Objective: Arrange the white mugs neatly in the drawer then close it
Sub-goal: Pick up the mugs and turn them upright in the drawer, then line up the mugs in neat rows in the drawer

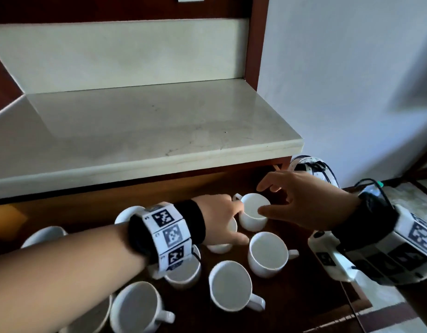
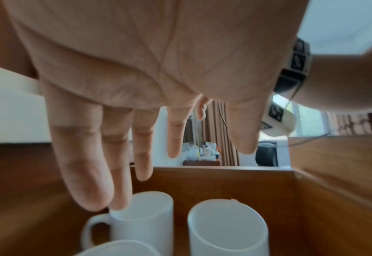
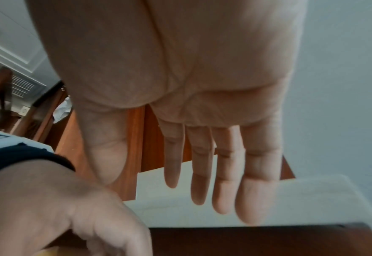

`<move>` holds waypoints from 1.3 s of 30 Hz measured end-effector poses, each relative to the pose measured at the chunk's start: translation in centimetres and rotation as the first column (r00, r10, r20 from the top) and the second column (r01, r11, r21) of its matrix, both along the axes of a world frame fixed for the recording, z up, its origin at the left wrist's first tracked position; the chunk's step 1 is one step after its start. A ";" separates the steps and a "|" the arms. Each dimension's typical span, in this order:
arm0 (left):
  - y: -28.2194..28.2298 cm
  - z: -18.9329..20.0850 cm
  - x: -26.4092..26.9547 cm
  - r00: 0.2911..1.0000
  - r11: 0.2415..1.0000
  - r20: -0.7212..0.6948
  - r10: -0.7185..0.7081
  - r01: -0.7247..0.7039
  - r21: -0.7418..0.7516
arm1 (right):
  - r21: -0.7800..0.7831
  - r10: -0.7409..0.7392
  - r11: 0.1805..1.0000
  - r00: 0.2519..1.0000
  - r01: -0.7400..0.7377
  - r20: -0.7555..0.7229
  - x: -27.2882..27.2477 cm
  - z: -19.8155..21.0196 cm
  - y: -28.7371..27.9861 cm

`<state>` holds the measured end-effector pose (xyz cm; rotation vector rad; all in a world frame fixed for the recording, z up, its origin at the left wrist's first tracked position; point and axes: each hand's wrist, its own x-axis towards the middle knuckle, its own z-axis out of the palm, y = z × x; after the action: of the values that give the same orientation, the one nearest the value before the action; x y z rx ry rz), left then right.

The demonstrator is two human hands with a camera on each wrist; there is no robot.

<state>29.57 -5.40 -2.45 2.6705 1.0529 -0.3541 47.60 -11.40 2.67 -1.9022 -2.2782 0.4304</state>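
Observation:
Several white mugs stand upright and scattered in the open wooden drawer [image 1: 303, 299]. My left hand [image 1: 231, 222] reaches over a partly hidden mug [image 1: 219, 247]. In the left wrist view its fingers [image 2: 88, 173] are straight, and two fingertips touch the rim of a handled mug [image 2: 143, 218], beside another mug [image 2: 226, 228]. My right hand [image 1: 265, 199] hovers with spread fingers over the rear mug [image 1: 252, 219], thumb near its rim, gripping nothing. The right wrist view shows that hand [image 3: 202, 181] with flat palm and straight fingers.
A pale stone countertop [image 1: 147, 131] overhangs the back of the drawer. More mugs stand at the right [image 1: 267, 254], front [image 1: 230, 286] and front left [image 1: 135, 306]. The drawer's right wall [image 2: 334, 181] is close, and a white wall [image 1: 352, 80] rises to the right.

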 end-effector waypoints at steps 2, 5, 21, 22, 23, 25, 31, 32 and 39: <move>0.9 1.5 -3.2 0.997 0.997 0.025 0.068 -0.069 0.023 | 0.031 0.038 0.999 0.999 -0.038 -0.003 -2.2 0.7 1.0; 2.1 3.2 -8.4 0.979 0.982 0.090 0.184 -0.186 0.021 | 0.055 0.107 0.993 0.994 -0.108 0.025 -6.4 1.9 2.6; -0.9 5.2 -35.2 0.758 0.789 0.269 0.594 -0.615 -0.011 | 0.028 0.443 0.896 0.897 -0.442 -0.002 -31.3 2.4 5.4; -1.2 4.9 -36.5 0.745 0.777 0.271 0.609 -0.629 -0.018 | 0.021 0.464 0.886 0.886 -0.464 -0.004 -33.0 2.0 5.2; -1.6 4.5 -38.1 0.737 0.767 0.263 0.623 -0.642 -0.019 | 0.004 0.486 0.874 0.874 -0.486 -0.004 -35.0 1.4 5.1; -2.2 3.8 -40.4 0.745 0.766 0.222 0.629 -0.643 -0.010 | -0.048 0.531 0.847 0.847 -0.529 0.019 -38.1 -0.1 4.8; -3.6 0.7 -47.0 0.725 0.738 0.146 0.673 -0.671 -0.071 | -0.242 0.652 0.757 0.727 -0.607 0.215 -47.6 -6.3 3.6; -3.8 0.3 -47.7 0.719 0.733 0.143 0.680 -0.675 -0.087 | -0.274 0.661 0.749 0.708 -0.603 0.249 -48.7 -7.1 3.3; -5.1 -2.7 -50.3 0.782 0.781 0.077 0.618 -0.600 -0.172 | -0.462 0.678 0.735 0.553 -0.496 0.484 -53.4 -11.1 1.4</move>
<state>-20.77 -10.46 -5.12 2.0358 1.6944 -0.1084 -5.84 -9.96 -8.38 -1.4165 -3.5231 0.1723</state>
